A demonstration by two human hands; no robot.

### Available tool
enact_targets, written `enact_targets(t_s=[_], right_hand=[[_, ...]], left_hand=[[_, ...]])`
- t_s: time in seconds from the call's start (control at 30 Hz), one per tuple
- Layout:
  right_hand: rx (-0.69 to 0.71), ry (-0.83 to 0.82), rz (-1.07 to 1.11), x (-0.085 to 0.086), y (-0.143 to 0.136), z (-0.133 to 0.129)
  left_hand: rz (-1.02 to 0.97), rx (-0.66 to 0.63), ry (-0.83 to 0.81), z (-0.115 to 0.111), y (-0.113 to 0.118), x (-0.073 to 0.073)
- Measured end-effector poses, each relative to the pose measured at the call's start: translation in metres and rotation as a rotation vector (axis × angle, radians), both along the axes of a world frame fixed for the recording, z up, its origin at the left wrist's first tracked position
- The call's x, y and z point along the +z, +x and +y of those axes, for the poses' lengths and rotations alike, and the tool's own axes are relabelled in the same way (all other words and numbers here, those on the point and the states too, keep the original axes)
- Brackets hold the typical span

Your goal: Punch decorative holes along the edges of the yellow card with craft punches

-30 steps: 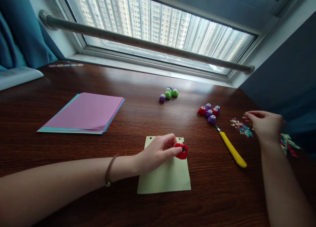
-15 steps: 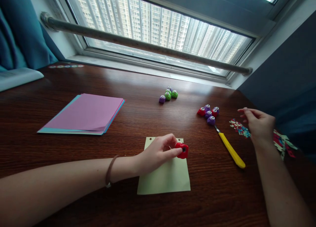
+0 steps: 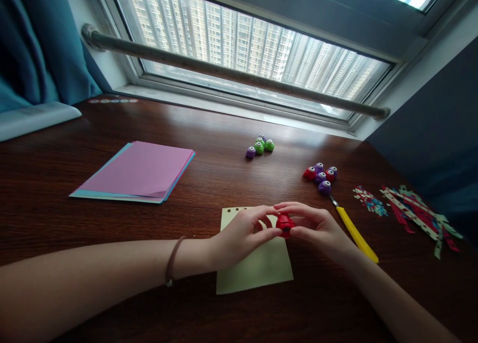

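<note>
A small red craft punch (image 3: pixel 285 225) is at the top right edge of a pale green sheet of paper (image 3: pixel 257 271). My left hand (image 3: pixel 239 236) grips the punch from the left between thumb and fingers. From the right, my right hand (image 3: pixel 317 229) also has thumb and fingertips closed on it. Several star-shaped holes run along the sheet's top edge at the left; the rest of that edge is hidden behind my hands. Just right of my right hand lies a yellow-handled craft knife (image 3: pixel 356 233).
A stack of coloured paper (image 3: pixel 142 171), pink on top, lies at left. Purple and green punches (image 3: pixel 259 147) stand toward the window, red and purple punches (image 3: pixel 321 176) nearer. Tiny confetti (image 3: pixel 369 201) and punched paper strips (image 3: pixel 414 211) lie at right.
My right hand has come left from beside the confetti and taken hold of the red punch along with my left hand. The view has shifted slightly.
</note>
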State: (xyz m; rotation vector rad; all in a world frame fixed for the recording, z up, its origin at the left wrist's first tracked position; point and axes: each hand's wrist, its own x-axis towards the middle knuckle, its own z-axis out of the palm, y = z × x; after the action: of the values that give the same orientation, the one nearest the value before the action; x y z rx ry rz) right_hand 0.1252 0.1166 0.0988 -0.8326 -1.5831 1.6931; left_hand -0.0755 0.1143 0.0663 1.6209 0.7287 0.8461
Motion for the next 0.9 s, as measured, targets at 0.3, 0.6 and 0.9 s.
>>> enact_targets(t_s=[0.3, 0.6, 0.9], right_hand=[[-0.591, 0.928, -0.83, -0.034, 0.041, 0.037], [-0.686, 1.082, -1.168, -0.044, 0.051, 0.051], [-0.655, 1.116, -1.193, -0.048, 0.051, 0.054]], left_hand=[[0.272, 0.011, 0.567, -0.01, -0.002, 0.003], [0.555, -0.273, 0.978, -0.017, -0.002, 0.001], [0.599, -0.339, 1.061, -0.018, -0.002, 0.005]])
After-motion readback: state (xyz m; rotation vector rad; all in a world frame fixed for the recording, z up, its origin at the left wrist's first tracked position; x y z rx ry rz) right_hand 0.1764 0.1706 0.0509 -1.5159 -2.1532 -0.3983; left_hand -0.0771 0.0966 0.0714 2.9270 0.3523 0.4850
